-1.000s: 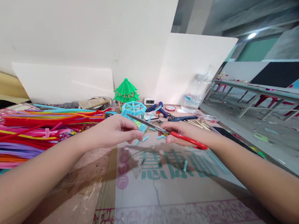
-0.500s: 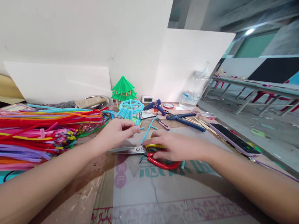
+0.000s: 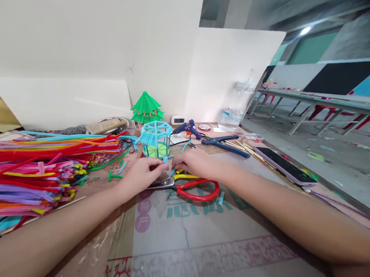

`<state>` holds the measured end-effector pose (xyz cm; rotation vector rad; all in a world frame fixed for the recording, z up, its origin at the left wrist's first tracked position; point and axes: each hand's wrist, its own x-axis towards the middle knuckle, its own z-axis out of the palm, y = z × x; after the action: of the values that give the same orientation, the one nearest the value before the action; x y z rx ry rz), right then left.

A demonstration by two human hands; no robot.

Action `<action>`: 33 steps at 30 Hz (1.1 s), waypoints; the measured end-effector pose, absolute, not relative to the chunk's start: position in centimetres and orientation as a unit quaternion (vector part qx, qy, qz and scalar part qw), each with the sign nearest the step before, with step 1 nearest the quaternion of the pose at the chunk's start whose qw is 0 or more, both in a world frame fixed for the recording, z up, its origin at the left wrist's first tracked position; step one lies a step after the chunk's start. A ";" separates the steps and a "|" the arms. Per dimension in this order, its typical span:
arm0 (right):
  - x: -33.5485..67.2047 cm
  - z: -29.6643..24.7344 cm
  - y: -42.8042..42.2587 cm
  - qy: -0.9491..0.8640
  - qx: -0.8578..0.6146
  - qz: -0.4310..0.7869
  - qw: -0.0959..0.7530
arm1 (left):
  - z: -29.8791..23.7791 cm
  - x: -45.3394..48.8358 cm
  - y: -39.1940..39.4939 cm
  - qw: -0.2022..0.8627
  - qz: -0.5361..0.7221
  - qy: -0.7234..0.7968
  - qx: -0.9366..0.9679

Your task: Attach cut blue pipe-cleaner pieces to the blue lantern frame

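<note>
My left hand (image 3: 146,173) is closed in a pinch, with a short piece of light blue pipe cleaner (image 3: 165,159) at its fingertips. Opposite it, my right hand (image 3: 194,163) has its fingers curled together over a blue pipe cleaner strip (image 3: 174,172), partly hidden by them. Under both hands lie scissors (image 3: 204,197) with red and yellow handles, their blades partly covered by my left hand. Just behind the hands stands a round light blue pipe cleaner frame (image 3: 156,127) with a yellow-green base. Behind that is a green tiered roof model (image 3: 146,107).
Bundles of coloured pipe cleaners (image 3: 46,150) fill the left side. At the back are a small digital clock (image 3: 179,120), a blue glue gun (image 3: 189,129) and a plastic bottle (image 3: 232,114). Pliers (image 3: 225,146), wooden sticks (image 3: 252,154) and a phone (image 3: 285,165) lie at right.
My right hand has let go of the scissors' handles and moved up and left to the blue strip. My left hand has come lower and now pinches a short blue piece. The view has shifted slightly.
</note>
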<state>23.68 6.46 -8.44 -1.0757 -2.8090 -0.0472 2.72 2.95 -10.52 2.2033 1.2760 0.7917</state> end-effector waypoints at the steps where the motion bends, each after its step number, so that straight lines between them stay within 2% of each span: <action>1: 23.6 -8.6 6.4 -0.929 -0.363 -0.032 0.061 | -10.5 2.7 2.9 0.231 0.286 0.468 0.804; 4: 23.7 -9.1 5.7 -0.918 -0.379 -0.094 0.073 | -9.9 2.8 2.7 0.195 0.293 0.473 0.808; 8: 24.0 -9.4 4.5 -0.890 -0.412 -0.101 0.167 | -9.1 3.3 1.8 0.188 0.310 0.475 0.802; 10: 24.1 -9.3 4.1 -0.873 -0.424 -0.026 0.242 | -9.1 3.5 1.6 0.207 0.316 0.479 0.792; 15: 23.5 -9.4 4.2 -0.744 -0.420 0.280 0.438 | -9.7 3.7 1.6 0.283 0.324 0.498 0.753; 18: 23.2 -9.6 4.3 -0.702 -0.400 0.331 0.487 | -9.9 3.6 1.8 0.296 0.325 0.488 0.755; 21: 23.0 -9.4 4.2 -0.677 -0.383 0.370 0.508 | -9.9 3.5 1.8 0.288 0.326 0.479 0.762; 25: 22.6 -8.7 4.0 -0.651 -0.386 0.457 0.466 | -10.0 3.5 1.7 0.267 0.319 0.466 0.781; 33: 22.1 -9.8 3.7 -0.667 -0.411 0.447 0.432 | -10.3 3.6 2.0 0.196 0.312 0.422 0.828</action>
<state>22.06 3.74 -9.82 -1.0248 -1.6622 1.1152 3.58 1.96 -10.33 2.3202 1.1837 0.8751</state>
